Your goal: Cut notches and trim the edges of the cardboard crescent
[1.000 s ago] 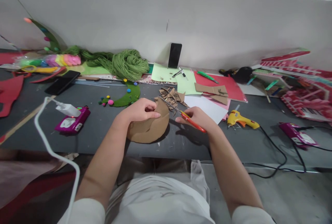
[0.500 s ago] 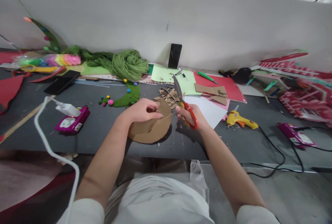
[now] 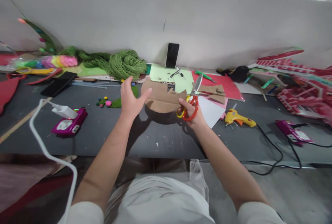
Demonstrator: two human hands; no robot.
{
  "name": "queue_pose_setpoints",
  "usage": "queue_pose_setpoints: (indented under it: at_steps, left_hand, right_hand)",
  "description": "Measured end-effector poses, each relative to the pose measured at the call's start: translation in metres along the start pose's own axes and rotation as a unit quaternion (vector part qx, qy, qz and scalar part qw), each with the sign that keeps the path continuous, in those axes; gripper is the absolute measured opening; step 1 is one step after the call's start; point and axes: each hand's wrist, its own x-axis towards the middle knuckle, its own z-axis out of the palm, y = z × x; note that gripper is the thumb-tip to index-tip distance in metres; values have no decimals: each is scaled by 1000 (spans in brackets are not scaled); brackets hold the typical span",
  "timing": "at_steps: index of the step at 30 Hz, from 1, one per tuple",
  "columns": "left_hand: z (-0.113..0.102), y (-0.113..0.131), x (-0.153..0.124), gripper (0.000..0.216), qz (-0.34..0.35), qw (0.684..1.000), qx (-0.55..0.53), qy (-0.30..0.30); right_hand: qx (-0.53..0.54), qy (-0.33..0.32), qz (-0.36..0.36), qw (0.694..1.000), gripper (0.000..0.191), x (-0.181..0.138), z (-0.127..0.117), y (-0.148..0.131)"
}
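Note:
A curved piece of brown cardboard (image 3: 160, 101), with a notch in its upper edge, is raised over the dark table. My right hand (image 3: 193, 113) holds scissors (image 3: 191, 108) with red and yellow handles, blades pointing up and away, and its thumb and fingers also pinch the cardboard's right end. My left hand (image 3: 131, 101) is open beside the cardboard's left end, thumb and fingers spread and holding nothing. Behind my left hand lies a green felt crescent (image 3: 116, 102) with coloured pompoms, partly hidden.
Green yarn (image 3: 127, 65) lies along the wall, near an upright phone (image 3: 172, 55). A yellow glue gun (image 3: 240, 118) lies to the right, its cord trailing off. A purple power strip (image 3: 70, 123) with a white charger sits left. Paper sheets (image 3: 215, 113) lie behind my right hand.
My left hand has let go of the cardboard and opened, moving left. The cardboard has turned and shifted away from me; my right hand now grips its end along with the scissors.

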Motion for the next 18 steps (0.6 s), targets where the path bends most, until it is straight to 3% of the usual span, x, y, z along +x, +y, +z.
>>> queue_pose_setpoints:
  at_steps: [2, 5, 7, 10, 14, 18]
  left_hand:
    - [5, -2, 0, 81, -111, 989, -88, -27]
    - [13, 6, -7, 68, -256, 927, -230, -150]
    - [19, 16, -14, 55, -297, 874, -304, -237]
    - [29, 28, -28, 46, -314, 814, -386, -300]
    - [35, 31, -34, 42, -323, 800, -419, -283]
    - [25, 22, -17, 37, -316, 817, -443, -192]
  right_hand:
    - [53, 6, -5, 999, 42, 3, 1, 0]
    - [102, 10, 7, 995, 44, 3, 3, 1]
    - [118, 9, 9, 993, 43, 1, 5, 3]
    - [120, -18, 4, 993, 40, -3, 9, 5]
    - [43, -66, -17, 997, 37, -9, 10, 6]
    - [-85, -94, -32, 991, 44, -13, 5, 4]
